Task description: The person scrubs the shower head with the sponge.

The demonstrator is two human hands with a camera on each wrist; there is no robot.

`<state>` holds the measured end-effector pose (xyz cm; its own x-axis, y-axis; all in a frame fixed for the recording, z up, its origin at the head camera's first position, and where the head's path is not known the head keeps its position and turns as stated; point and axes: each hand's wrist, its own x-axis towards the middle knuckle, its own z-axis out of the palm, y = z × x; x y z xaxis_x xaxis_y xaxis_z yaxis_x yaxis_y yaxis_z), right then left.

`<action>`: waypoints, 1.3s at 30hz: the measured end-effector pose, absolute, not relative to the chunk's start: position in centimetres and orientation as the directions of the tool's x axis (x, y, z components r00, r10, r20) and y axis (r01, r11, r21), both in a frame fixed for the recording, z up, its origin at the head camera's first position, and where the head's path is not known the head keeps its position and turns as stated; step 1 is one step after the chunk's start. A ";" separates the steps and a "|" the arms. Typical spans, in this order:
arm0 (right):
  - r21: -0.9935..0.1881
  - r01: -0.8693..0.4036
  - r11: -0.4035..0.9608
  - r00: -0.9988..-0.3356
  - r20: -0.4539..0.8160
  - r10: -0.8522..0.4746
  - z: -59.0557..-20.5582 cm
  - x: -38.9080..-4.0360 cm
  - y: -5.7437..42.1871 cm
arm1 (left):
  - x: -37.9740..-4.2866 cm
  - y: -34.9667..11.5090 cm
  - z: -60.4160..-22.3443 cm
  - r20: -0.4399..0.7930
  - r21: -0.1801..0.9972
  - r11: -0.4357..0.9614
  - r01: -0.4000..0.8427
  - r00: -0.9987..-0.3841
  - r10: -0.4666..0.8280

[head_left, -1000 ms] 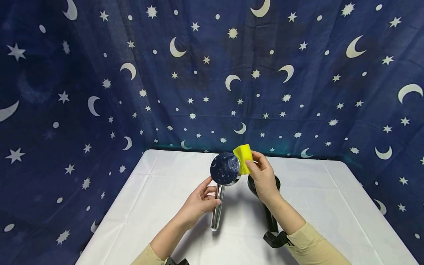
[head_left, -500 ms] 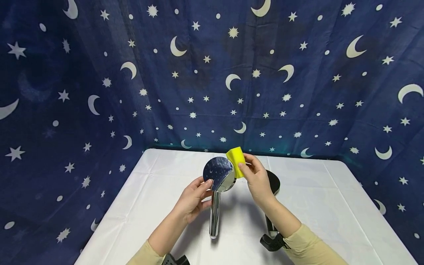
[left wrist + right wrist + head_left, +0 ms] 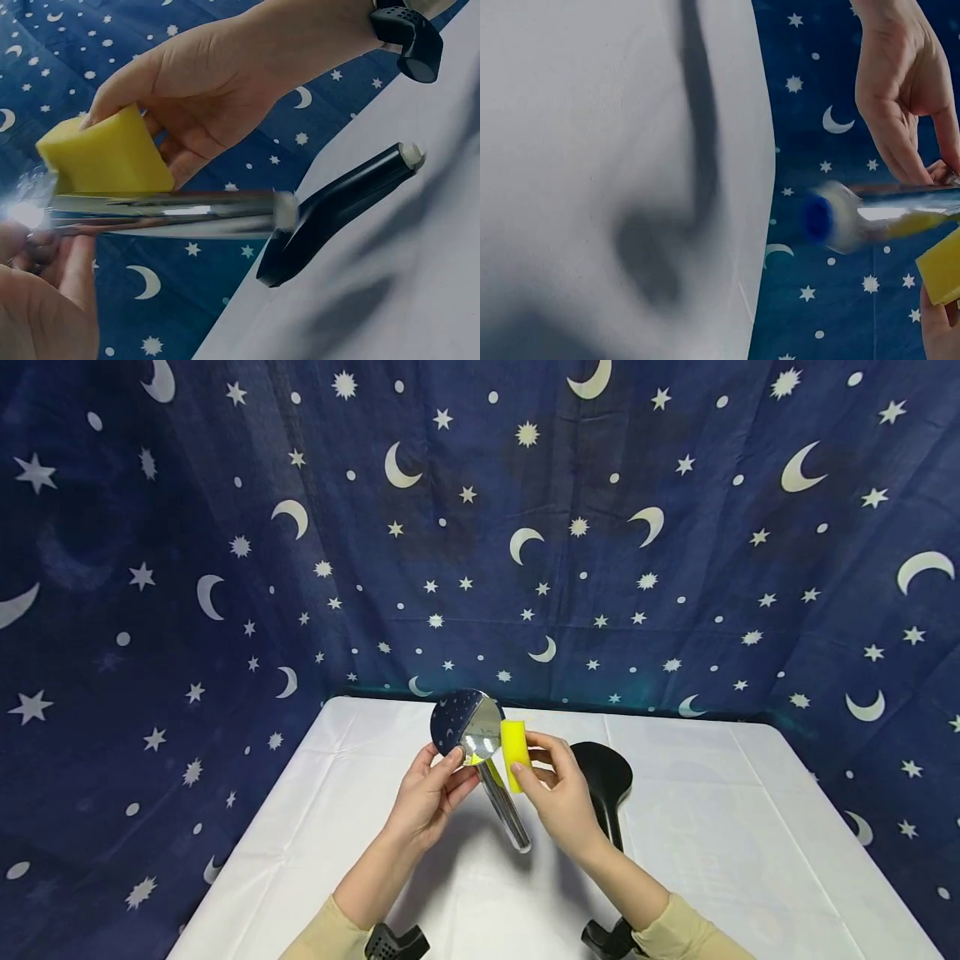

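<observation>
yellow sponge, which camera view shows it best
The left wrist view: the yellow sponge looks largest there and lies wholly inside the picture, with the right hand gripping it. The head view shows it smaller, as a narrow upright strip. The right wrist view catches only part, cut off by the picture's right edge.

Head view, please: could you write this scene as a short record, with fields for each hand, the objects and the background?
Left hand: the left hand holds the chrome shower head near its neck
Right hand: the right hand holds the yellow sponge
Sponge position: beside the round head's edge; contact unclear
Chrome handle: slants down to the right in the image
Second item: black shower head, partly hidden by the right arm
Surface: white table
Background: dark blue curtain with moons and stars
</observation>
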<state>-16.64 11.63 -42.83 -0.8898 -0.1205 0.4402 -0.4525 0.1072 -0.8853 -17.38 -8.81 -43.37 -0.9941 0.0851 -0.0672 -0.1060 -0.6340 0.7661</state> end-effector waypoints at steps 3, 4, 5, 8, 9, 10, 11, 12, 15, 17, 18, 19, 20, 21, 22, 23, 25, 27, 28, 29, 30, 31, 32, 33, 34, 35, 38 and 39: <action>-0.847 -0.479 0.231 -0.878 0.455 -0.150 -43.3 -16.2 11.3 | -17.4 -8.8 -43.2 -0.043 0.737 -0.674 -0.054 -0.999 0.033; -0.828 -0.487 0.279 -0.873 0.459 -0.164 -43.4 -16.0 11.3 | -17.4 -8.8 -43.2 -0.032 0.731 -0.681 -0.038 -0.999 0.021; -0.804 -0.498 0.323 -0.867 0.465 -0.179 -43.6 -15.9 11.4 | -17.3 -8.8 -43.2 -0.021 0.727 -0.686 -0.022 -1.000 0.010; -0.730 -0.537 0.423 -0.842 0.490 -0.224 -44.0 -15.7 11.7 | -17.3 -9.0 -43.2 0.017 0.722 -0.691 0.018 -1.000 -0.008; -0.708 -0.546 0.447 -0.836 0.496 -0.235 -44.1 -15.6 11.9 | -17.3 -9.1 -43.2 0.035 0.722 -0.691 0.033 -0.999 -0.011; -0.690 -0.553 0.467 -0.831 0.499 -0.245 -44.3 -15.4 12.1 | -17.3 -9.2 -43.2 0.051 0.719 -0.693 0.047 -0.999 -0.015; -0.679 -0.554 0.481 -0.830 0.497 -0.254 -44.5 -15.3 12.4 | -17.3 -9.3 -43.2 0.065 0.713 -0.698 0.061 -0.998 -0.021; -0.673 -0.553 0.492 -0.831 0.491 -0.262 -44.8 -15.2 12.6 | -17.4 -9.5 -43.1 0.081 0.705 -0.705 0.078 -0.996 -0.029; -0.680 -0.525 0.512 -0.849 0.458 -0.263 -45.8 -14.9 13.6 | -17.5 -9.8 -43.0 0.124 0.684 -0.720 0.118 -0.991 -0.045; -0.702 -0.494 0.513 -0.868 0.433 -0.245 -46.3 -14.8 14.2 | -17.5 -9.9 -42.9 0.141 0.678 -0.724 0.129 -0.989 -0.044; -0.717 -0.473 0.512 -0.880 0.417 -0.230 -46.4 -14.9 14.3 | -17.5 -9.9 -42.9 0.152 0.681 -0.720 0.133 -0.988 -0.039; -0.735 -0.448 0.508 -0.893 0.397 -0.213 -46.3 -15.0 14.5 | -17.4 -9.9 -42.9 0.159 0.684 -0.717 0.135 -0.987 -0.034; -0.755 -0.422 0.502 -0.905 0.378 -0.194 -46.2 -15.2 14.5 | -17.4 -9.8 -42.9 0.169 0.689 -0.711 0.139 -0.985 -0.029; -0.772 -0.396 0.496 -0.917 0.359 -0.173 -45.9 -15.4 14.4 | -17.3 -9.6 -42.9 0.178 0.695 -0.704 0.144 -0.984 -0.024; -0.791 -0.369 0.488 -0.928 0.339 -0.153 -45.5 -15.6 14.3 | -17.2 -9.5 -43.0 0.186 0.699 -0.700 0.146 -0.982 -0.019; -0.808 -0.345 0.478 -0.938 0.319 -0.136 -45.0 -15.8 14.2 | -17.2 -9.3 -43.0 0.196 0.702 -0.696 0.150 -0.981 -0.013; -0.833 -0.313 0.457 -0.949 0.291 -0.121 -44.2 -16.1 13.8 | -17.1 -9.0 -43.2 0.216 0.706 -0.690 0.160 -0.976 -0.006; -0.841 -0.310 0.444 -0.951 0.285 -0.123 -43.4 -16.3 13.5 | -17.1 -8.7 -43.3 0.221 0.713 -0.682 0.164 -0.975 -0.003; -0.843 -0.317 0.436 -0.948 0.290 -0.129 -43.2 -16.4 13.3 | -17.1 -8.6 -43.4 0.216 0.716 -0.679 0.161 -0.976 -0.003; -0.841 -0.328 0.430 -0.945 0.299 -0.136 -42.9 -16.5 13.2 | -17.1 -8.5 -43.5 0.209 0.722 -0.674 0.154 -0.978 0.000; -0.837 -0.341 0.428 -0.940 0.310 -0.143 -42.8 -16.6 13.2 | -17.1 -8.4 -43.6 0.194 0.729 -0.669 0.144 -0.981 0.000; -0.831 -0.359 0.425 -0.933 0.326 -0.149 -42.7 -16.6 13.1 | -17.1 -8.4 -43.6 0.176 0.734 -0.667 0.129 -0.984 0.003; -0.819 -0.382 0.428 -0.924 0.348 -0.157 -42.7 -16.7 13.1 | -17.1 -8.3 -43.7 0.155 0.737 -0.667 0.111 -0.988 0.008; -0.807 -0.405 0.431 -0.914 0.369 -0.168 -42.7 -16.7 13.1 | -17.2 -8.3 -43.7 0.132 0.739 -0.668 0.090 -0.991 0.012; -0.789 -0.430 0.439 -0.902 0.389 -0.184 -42.8 -16.6 13.2 | -17.2 -8.3 -43.8 0.101 0.741 -0.668 0.067 -0.995 0.013; -0.761 -0.461 0.457 -0.887 0.414 -0.205 -42.9 -16.6 13.2 | -17.3 -8.3 -43.8 0.075 0.743 -0.668 0.048 -0.997 0.012; -0.585 -0.587 0.560 -0.801 0.518 -0.300 -43.7 -16.6 13.7 | -17.5 -8.4 -43.9 -0.004 0.735 -0.678 0.001 -1.000 -0.006; -0.506 -0.627 0.593 -0.763 0.553 -0.335 -44.0 -16.6 14.0 | -17.6 -8.5 -43.9 -0.031 0.730 -0.683 -0.013 -0.999 -0.014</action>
<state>-16.59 13.95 -43.99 -0.7631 -0.3347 0.5529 -0.6267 0.5925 -0.5061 -17.58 -8.51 -43.89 -0.9994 -0.0138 -0.0307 -0.0130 -0.6834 0.7300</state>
